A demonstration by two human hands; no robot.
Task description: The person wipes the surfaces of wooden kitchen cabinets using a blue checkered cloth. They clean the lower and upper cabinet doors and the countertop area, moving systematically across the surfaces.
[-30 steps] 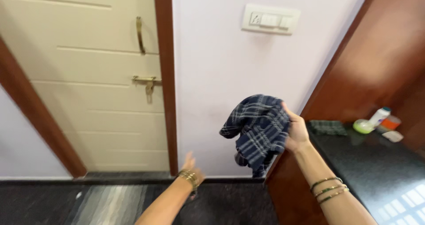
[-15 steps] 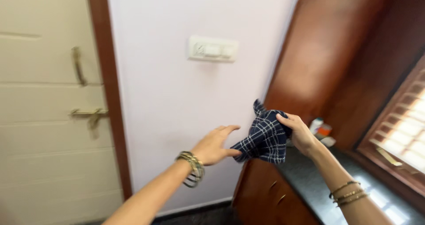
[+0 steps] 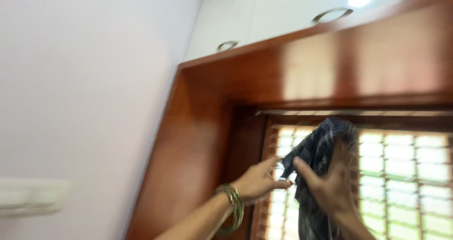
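Observation:
A dark blue checked cloth [image 3: 317,150] is held up in front of a window with wooden blinds [image 3: 406,183]. My right hand [image 3: 330,185] grips the cloth from behind, fingers closed around its bunched middle. My left hand [image 3: 258,179], with green and gold bangles at the wrist, pinches the cloth's left edge with its fingertips. Both hands are raised and blurred by motion. The cloth's lower part hangs down past my right wrist.
A glossy reddish-brown wooden frame [image 3: 198,141] surrounds the window recess. White overhead cabinets [image 3: 264,13] with ring handles sit above it. A plain pale wall [image 3: 80,89] fills the left, with a white switch plate [image 3: 28,196] low on it.
The view has swung up and to the right, from the door and wall to the window. Both hands rose with the cloth, and my left hand came to hold its edge.

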